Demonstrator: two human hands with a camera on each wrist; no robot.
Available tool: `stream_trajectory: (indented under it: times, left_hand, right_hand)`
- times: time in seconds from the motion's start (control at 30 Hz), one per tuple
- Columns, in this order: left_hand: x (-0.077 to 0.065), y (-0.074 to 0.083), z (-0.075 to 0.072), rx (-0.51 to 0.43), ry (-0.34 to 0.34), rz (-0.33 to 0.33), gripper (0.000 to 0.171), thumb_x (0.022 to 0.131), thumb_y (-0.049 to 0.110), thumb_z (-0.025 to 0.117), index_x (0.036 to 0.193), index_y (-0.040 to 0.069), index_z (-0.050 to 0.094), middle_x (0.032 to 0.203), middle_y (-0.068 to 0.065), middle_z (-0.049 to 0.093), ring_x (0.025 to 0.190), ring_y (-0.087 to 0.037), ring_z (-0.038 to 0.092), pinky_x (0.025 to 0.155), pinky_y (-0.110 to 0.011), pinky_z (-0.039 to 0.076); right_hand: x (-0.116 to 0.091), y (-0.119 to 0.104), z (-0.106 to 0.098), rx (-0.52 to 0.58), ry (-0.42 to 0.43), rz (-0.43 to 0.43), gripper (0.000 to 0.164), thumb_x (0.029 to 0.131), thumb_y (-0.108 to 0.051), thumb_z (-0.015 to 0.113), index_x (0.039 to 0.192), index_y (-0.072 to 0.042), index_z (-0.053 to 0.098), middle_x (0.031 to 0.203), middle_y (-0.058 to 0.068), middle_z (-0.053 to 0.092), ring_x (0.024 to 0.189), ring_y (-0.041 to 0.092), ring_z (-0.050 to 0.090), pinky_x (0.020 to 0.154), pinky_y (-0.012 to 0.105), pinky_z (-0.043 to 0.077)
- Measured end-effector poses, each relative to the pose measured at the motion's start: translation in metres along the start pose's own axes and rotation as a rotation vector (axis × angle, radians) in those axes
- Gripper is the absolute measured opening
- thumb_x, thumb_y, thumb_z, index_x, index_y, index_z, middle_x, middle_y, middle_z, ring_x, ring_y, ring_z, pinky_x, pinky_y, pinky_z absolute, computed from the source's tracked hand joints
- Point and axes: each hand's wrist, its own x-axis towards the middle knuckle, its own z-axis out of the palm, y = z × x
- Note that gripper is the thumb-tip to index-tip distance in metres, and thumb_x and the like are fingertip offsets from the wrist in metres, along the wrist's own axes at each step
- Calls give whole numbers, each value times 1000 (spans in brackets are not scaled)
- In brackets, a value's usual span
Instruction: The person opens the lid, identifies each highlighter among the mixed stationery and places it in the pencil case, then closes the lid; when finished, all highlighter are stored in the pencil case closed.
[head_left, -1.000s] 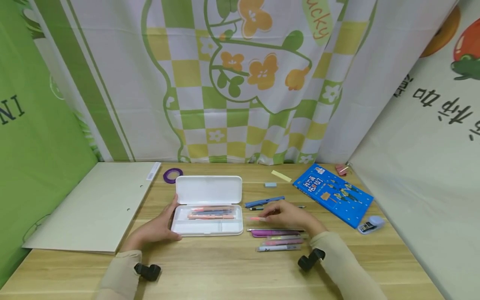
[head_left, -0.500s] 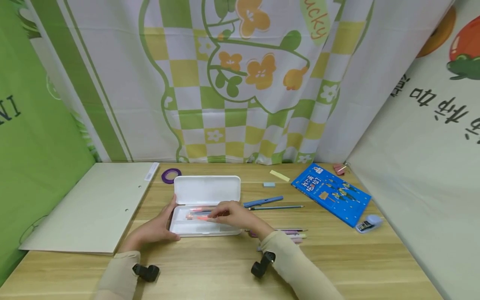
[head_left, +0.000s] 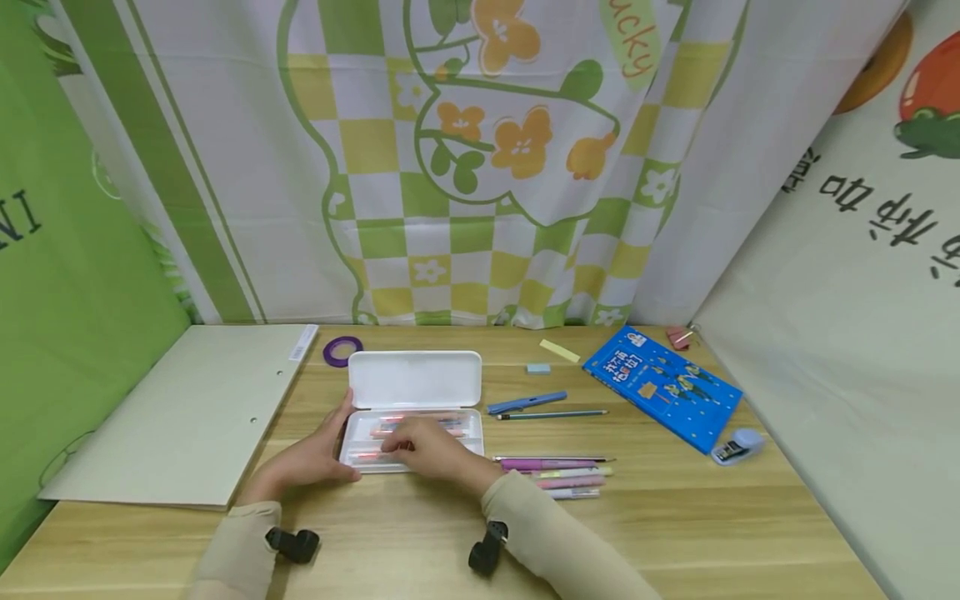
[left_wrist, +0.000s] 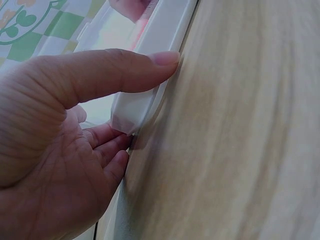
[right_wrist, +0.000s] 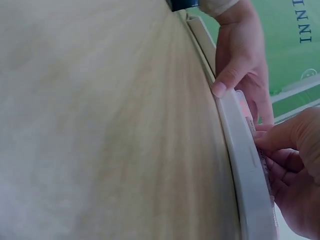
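An open white pencil case lies on the table, its lid folded back. My left hand holds its left end, with the thumb along the front wall and the other fingers around the corner. Over the front compartment, my right hand pinches a pink-tipped pen, which lies lengthwise just behind the front wall. The right wrist view shows the pen's clear pink end pointing toward my left hand. Several pens sit in the back compartment, partly covered by my right hand.
Right of the case lie a purple pen, several other pens, a pencil and a blue pen. Farther back are an eraser, a blue book and a stapler. Purple tape and a large board lie left.
My right hand has picked up the pink-tipped pen from the table on the right and carried it left into the case's front compartment. My left hand has stayed on the case.
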Motion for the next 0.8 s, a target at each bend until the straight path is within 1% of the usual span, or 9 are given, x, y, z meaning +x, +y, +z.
stream_trajectory:
  times: [0.1,0.23,0.3,0.4,0.5,0.57,0.67,0.73,0.8]
  left_hand:
    - [0,0,0,-3,0,0,125,70,15,81,147,1,-17,150,-35,0,137,-51,0,108,-63,6]
    - [0,-1,0,-2,-1,-1,126,70,16,81,147,1,-18,150,-35,2,137,-51,0,108,-63,6]
    - [0,-1,0,-1,-1,0,126,70,16,81,147,1,-17,149,-35,2,137,-52,1,108,-63,6]
    - [0,0,1,-9,-1,-1,126,70,15,81,147,1,-18,150,-35,0,137,-51,0,109,-62,6]
    - [0,0,1,-15,-4,-2,126,70,14,81,147,1,-18,150,-35,-2,137,-51,-1,109,-62,6]
    - [0,1,0,-13,-6,-6,126,70,14,81,147,1,-18,150,-35,-2,137,-52,-1,109,-62,5]
    - [0,1,1,-5,-6,-9,126,71,15,81,147,1,-18,149,-36,0,137,-51,0,109,-62,5]
    - [0,1,1,-1,-2,-7,126,71,15,81,147,1,-18,150,-35,0,137,-51,0,109,-62,5]
    - [1,0,1,0,2,-4,126,70,15,81,147,0,-17,150,-35,0,137,-51,1,109,-61,6]
  right_hand:
    - [0,-2,1,-47,-14,0,15,87,-4,64,96,-8,75,91,0,70,86,4,60,78,11,45]
    - [-2,-3,2,-100,-18,-37,14,86,-5,65,94,-8,76,91,-1,70,85,4,60,79,9,44]
    - [-3,-4,2,-114,-15,-43,14,86,-6,65,94,-9,76,90,-1,71,84,3,60,78,8,44]
    - [-4,-4,2,-110,-9,-35,13,87,-7,66,95,-9,76,89,-2,71,82,1,60,75,7,43]
    - [-6,-3,2,-76,-7,-1,14,88,-9,65,96,-10,76,90,-3,71,81,-1,59,73,7,44]
    - [-7,-1,1,3,-12,52,14,88,-8,65,96,-11,76,92,-4,71,85,-1,59,75,9,45]
    - [-10,1,-3,184,-11,159,14,88,-9,65,97,-10,76,99,-3,70,94,3,59,80,13,46]
    - [-13,4,-8,334,-3,211,14,88,-10,65,97,-8,75,109,1,69,106,8,58,85,16,45]
    - [-17,7,-15,453,9,240,15,88,-13,66,98,-7,75,116,5,67,113,14,57,87,17,46]
